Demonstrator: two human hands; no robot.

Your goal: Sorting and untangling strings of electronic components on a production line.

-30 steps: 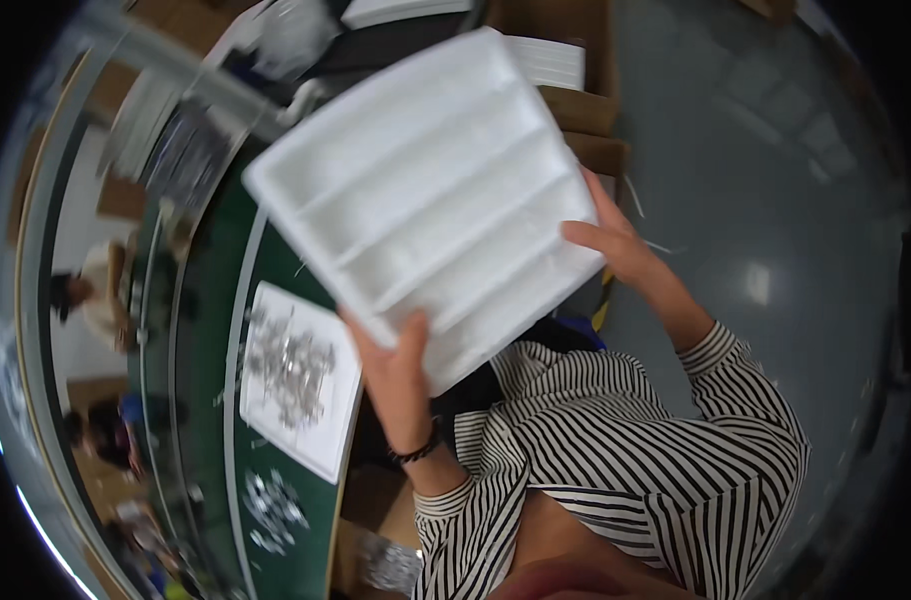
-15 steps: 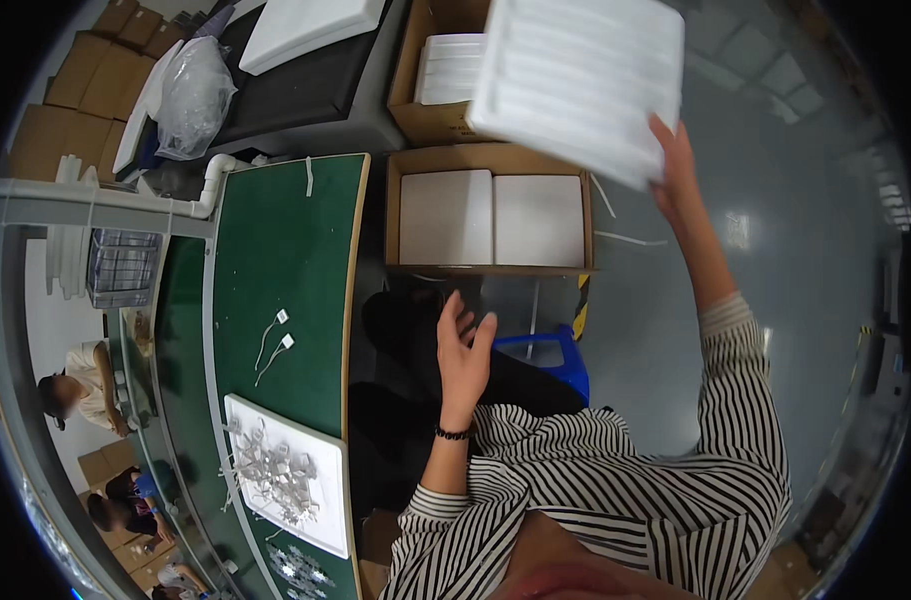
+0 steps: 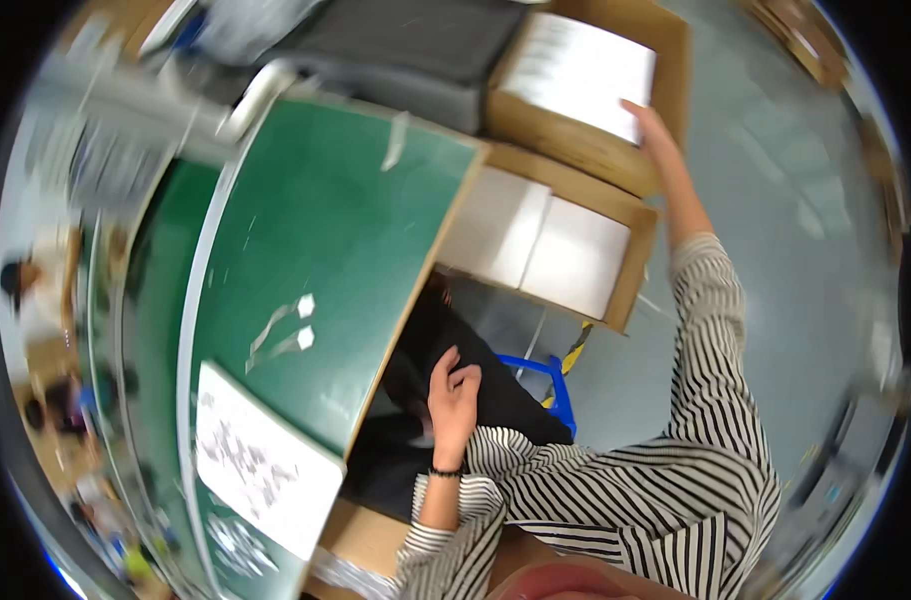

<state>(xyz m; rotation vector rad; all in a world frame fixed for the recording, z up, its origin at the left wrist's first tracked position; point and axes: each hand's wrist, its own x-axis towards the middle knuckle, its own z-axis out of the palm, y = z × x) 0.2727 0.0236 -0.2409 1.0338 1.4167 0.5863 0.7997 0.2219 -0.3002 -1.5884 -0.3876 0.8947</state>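
My right hand [image 3: 650, 128] reaches far out on a striped sleeve and grips the near edge of a white divided tray [image 3: 578, 72]. The tray lies flat in the top of an open cardboard box [image 3: 585, 150] on the floor. My left hand [image 3: 453, 392] hangs by my lap next to the edge of the green table [image 3: 320, 230], fingers loosely curled and holding nothing. It wears a dark wristband.
A second cardboard box [image 3: 635, 275] with two white stacks sits nearer to me. On the table lie a white sheet with small metal parts [image 3: 260, 468] and two small white tags [image 3: 301, 322]. A blue frame [image 3: 557, 388] stands below. Other people [image 3: 30, 290] work at far left.
The tray, held up in both hands a second ago, has gone down into the far box with my right hand. My left hand let go and dropped toward my lap.
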